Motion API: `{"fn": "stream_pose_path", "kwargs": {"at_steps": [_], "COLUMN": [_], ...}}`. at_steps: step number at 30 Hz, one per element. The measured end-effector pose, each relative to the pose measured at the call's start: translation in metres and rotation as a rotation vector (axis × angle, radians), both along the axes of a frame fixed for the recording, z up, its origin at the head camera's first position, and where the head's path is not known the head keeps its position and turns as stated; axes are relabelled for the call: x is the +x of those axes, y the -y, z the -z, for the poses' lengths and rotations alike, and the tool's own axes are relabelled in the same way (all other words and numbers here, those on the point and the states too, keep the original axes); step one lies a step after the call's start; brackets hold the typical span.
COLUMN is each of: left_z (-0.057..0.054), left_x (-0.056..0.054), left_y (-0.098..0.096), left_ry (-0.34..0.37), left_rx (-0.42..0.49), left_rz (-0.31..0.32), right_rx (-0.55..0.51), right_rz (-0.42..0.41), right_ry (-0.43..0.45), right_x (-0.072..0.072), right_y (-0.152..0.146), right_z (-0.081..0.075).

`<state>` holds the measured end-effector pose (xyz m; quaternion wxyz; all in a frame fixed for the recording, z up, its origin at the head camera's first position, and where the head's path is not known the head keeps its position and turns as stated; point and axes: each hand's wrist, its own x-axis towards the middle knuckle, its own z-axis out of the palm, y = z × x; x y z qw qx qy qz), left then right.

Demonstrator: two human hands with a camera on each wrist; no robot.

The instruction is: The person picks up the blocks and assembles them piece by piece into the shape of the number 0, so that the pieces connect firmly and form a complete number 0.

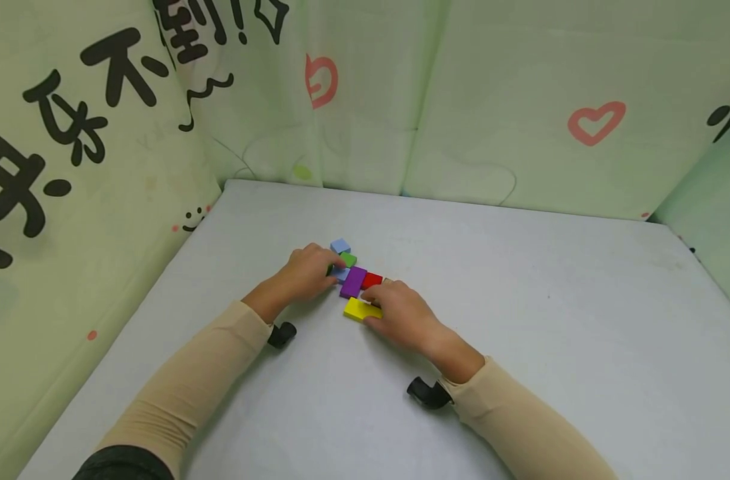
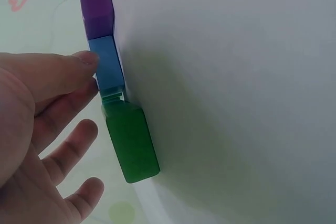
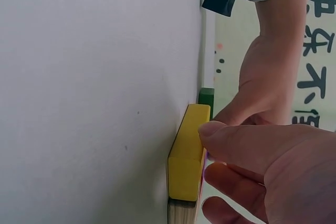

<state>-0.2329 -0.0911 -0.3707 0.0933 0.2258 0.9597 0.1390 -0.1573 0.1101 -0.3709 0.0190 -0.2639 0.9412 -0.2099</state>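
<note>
My left hand (image 1: 307, 272) pinches a light-blue block (image 2: 106, 65), its thumb against the block's near side and the other fingers beyond. A green block (image 2: 133, 142) lies beside the blue one. My right hand (image 1: 405, 315) holds a yellow block (image 1: 357, 309) between thumb and index finger, low at the tabletop. Between the hands lies a purple block (image 1: 353, 283), touching the light-blue one. A red block (image 1: 372, 280) sits to its right. Behind the left fingers are another green block (image 1: 349, 259) and another light-blue block (image 1: 340, 246).
A white table (image 1: 551, 333) lies under the blocks. Wood-coloured block (image 3: 181, 212) shows below the yellow one in the right wrist view, partly hidden. Pale green printed cloth (image 1: 491, 100) hangs behind the table and along its left side.
</note>
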Motion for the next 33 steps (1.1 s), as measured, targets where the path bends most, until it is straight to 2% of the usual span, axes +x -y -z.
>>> {"fn": "stream_pose_path", "kwargs": {"at_steps": [11, 26, 33], "left_z": [-0.001, -0.003, -0.004], "left_x": [0.001, 0.007, 0.012], "left_y": [0.001, 0.003, 0.006], "left_ry": [0.003, 0.016, 0.018], "left_rx": [0.03, -0.021, -0.025], "left_rz": [-0.004, 0.009, 0.02], "right_rx": [0.007, 0.005, -0.003], "right_rz": [0.0, 0.003, -0.023], "right_ry": [-0.004, -0.003, 0.016], "right_x": [0.0, 0.003, 0.007], "right_y": [0.005, 0.007, 0.007], "right_z": [0.001, 0.002, 0.003]}}
